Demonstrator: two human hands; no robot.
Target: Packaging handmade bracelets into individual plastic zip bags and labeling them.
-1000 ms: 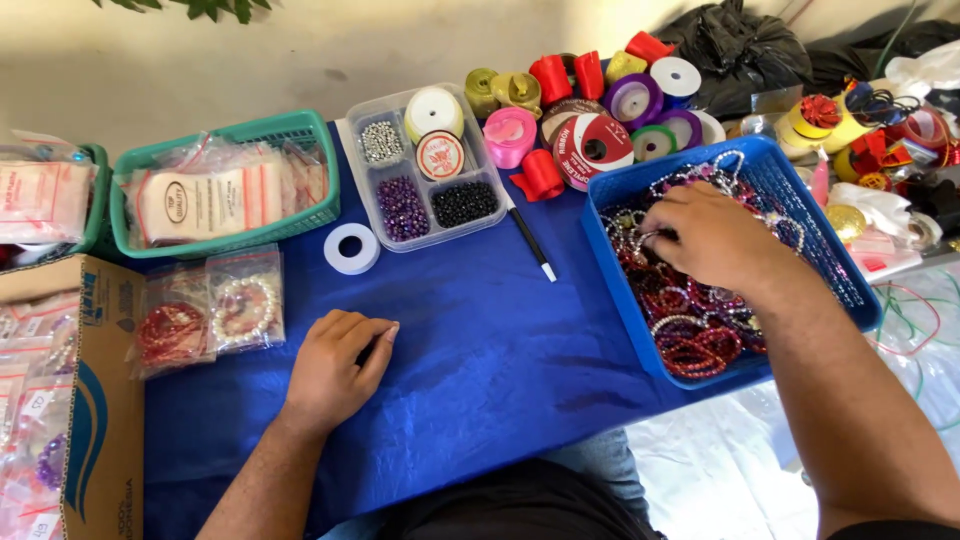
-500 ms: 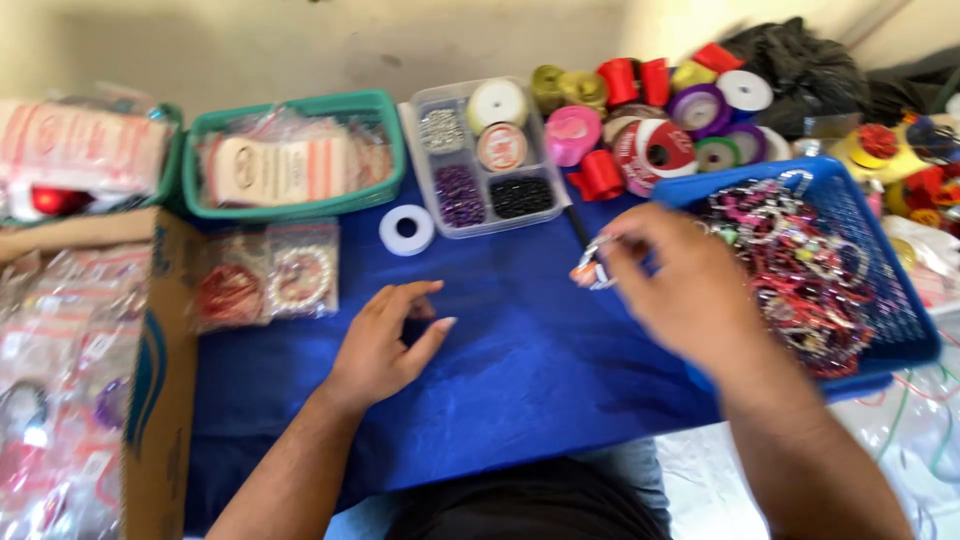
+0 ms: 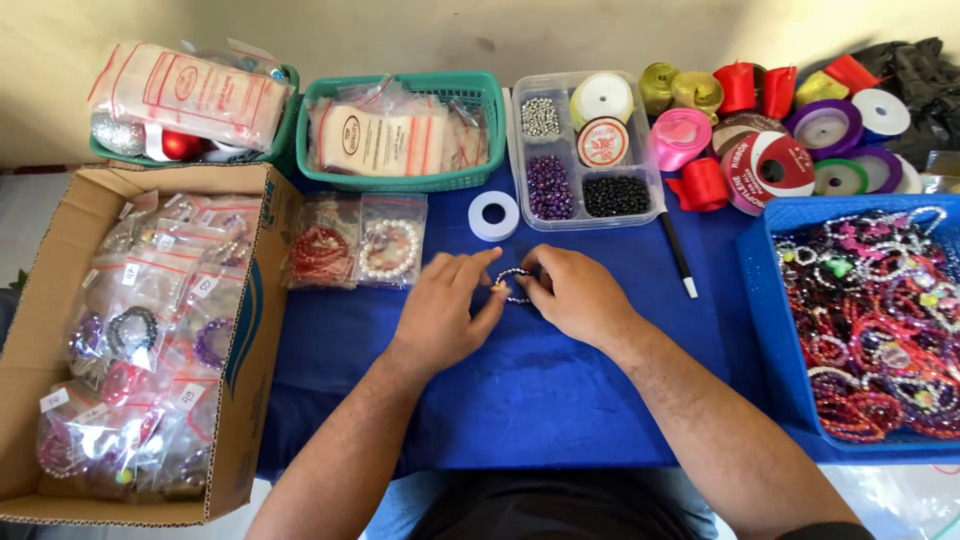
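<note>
A small beaded bracelet (image 3: 514, 274) with dark and pale beads is held between both hands over the blue tablecloth (image 3: 560, 400). My left hand (image 3: 445, 305) pinches its left side with thumb and fingers. My right hand (image 3: 575, 293) grips its right side, fingers curled over the beads. Most of the bracelet is hidden by the fingers.
A blue tray (image 3: 765, 330) full of bracelets sits right. A clear bead organiser (image 3: 585, 150), white tape roll (image 3: 494, 215), black pen (image 3: 678, 260), ribbon spools (image 3: 770, 165) and green baskets (image 3: 405, 130) line the back. A cardboard box (image 3: 250, 330) of bagged bracelets stands left.
My right hand left the blue tray carrying a bracelet and came to the middle. My left hand lifted off the cloth and took the bracelet's other side.
</note>
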